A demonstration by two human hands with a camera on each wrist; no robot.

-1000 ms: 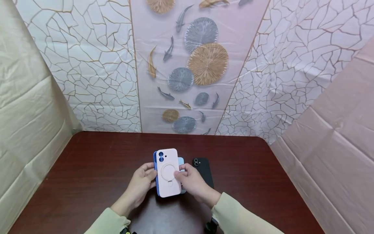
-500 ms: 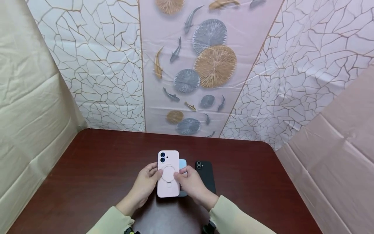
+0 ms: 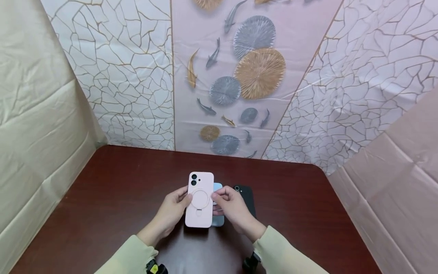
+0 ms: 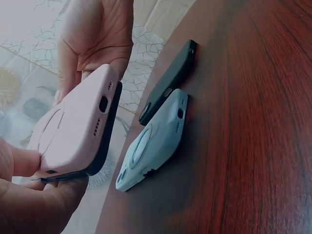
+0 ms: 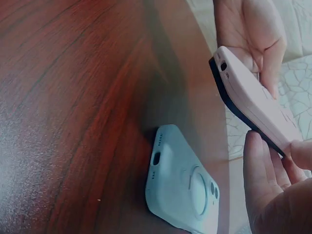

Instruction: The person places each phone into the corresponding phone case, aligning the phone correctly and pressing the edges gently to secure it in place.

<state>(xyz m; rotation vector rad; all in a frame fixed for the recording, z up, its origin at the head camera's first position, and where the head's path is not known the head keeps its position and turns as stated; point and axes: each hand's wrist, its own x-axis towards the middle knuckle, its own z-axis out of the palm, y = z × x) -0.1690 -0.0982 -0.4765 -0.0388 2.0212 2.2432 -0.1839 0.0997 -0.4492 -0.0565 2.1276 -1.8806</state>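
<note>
A pink phone case (image 3: 200, 217) with a ring on its back is held up over the table, camera corner at the top left. Behind it lies a dark blue case (image 4: 108, 134), flat against it and hidden in the head view. My left hand (image 3: 173, 207) grips both along the left side, thumb on the pink back and fingers underneath. On the opposite side, my right hand (image 3: 236, 209) pinches the edge, its thumb at the pink case and fingertips under the dark one. A light blue case (image 5: 178, 180) with a ring lies on the table just behind.
A black case (image 3: 248, 199) lies right of the light blue one, partly covered by the right hand. The dark red wooden table (image 3: 102, 213) ends at a patterned cloth backdrop (image 3: 219, 114), with cloth sides (image 3: 44, 125) left and right.
The blue edge that showed left of the pink case is now lined up behind it. The right thumb has slid from the ring outward to the case's right edge. The head view has shifted slightly.
</note>
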